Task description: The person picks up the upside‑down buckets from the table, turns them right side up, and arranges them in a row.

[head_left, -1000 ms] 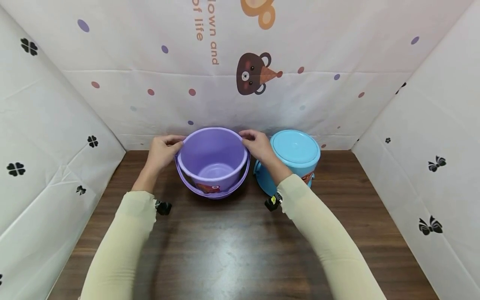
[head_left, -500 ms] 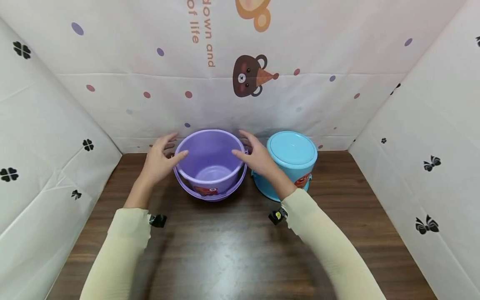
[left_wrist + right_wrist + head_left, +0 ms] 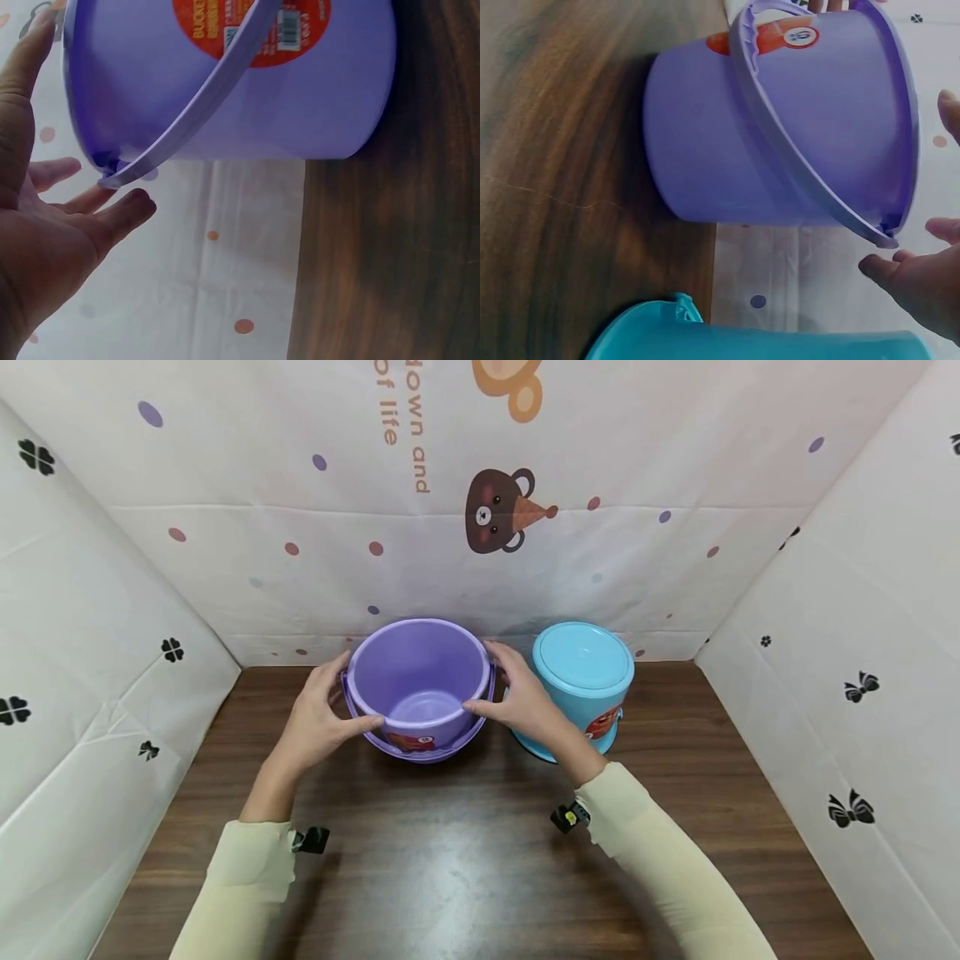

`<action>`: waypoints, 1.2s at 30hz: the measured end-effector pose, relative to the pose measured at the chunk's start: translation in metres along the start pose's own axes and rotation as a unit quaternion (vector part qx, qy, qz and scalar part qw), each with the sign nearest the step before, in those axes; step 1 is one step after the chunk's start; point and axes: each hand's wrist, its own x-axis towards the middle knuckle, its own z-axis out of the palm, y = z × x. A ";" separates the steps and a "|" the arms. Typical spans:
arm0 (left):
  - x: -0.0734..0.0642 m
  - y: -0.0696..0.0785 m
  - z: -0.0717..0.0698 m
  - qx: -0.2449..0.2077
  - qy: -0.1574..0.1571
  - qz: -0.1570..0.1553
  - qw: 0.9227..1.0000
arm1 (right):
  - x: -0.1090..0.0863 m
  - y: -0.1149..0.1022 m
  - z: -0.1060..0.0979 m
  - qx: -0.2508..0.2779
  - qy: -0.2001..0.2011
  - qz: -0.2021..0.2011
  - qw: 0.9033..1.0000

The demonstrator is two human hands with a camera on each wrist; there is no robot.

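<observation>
A purple bucket [image 3: 420, 668] stands upright on the dark wooden table, its open mouth up and its inside visible down to the bottom. Its purple handle [image 3: 202, 97] hangs down across the front, over a red label. My left hand [image 3: 321, 717] is spread at the bucket's left side, thumb near the front rim. In the left wrist view its fingertips are close by the handle's pivot; contact is unclear. On the other side, my right hand [image 3: 525, 697] has its thumb at the front rim and fingers stretched along the right side. Neither hand curls round anything.
A light-blue bucket [image 3: 583, 660] stands just right of the purple one, flat round top up, with an ear [image 3: 684, 306] low near the table. Printed white cloth walls [image 3: 420, 568] enclose the back and both sides. The wooden table [image 3: 450, 860] extends toward me.
Both hands first pinched the purple bucket's rim at its sides. They let go, spread their fingers and came toward me, thumbs now at the front. The purple bucket stays in place.
</observation>
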 end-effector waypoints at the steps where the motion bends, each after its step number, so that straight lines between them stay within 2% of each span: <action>1: -0.001 0.000 0.001 0.001 -0.001 -0.003 1.000 | -0.001 0.000 0.001 -0.012 0.001 0.003 1.000; 5: -0.005 0.001 0.003 0.004 -0.001 -0.016 1.000 | -0.005 0.000 0.005 -0.043 0.005 0.023 0.999; 12: -0.005 0.003 0.003 0.017 0.003 -0.014 1.000 | -0.005 -0.003 0.007 -0.048 0.011 0.035 0.998; 27: 0.009 -0.003 0.003 0.040 -0.008 -0.020 0.999 | 0.004 0.000 0.006 -0.056 0.005 0.058 0.997; 36: 0.018 -0.004 -0.003 0.048 -0.021 -0.028 0.998 | 0.015 -0.002 0.007 -0.056 0.007 0.062 0.996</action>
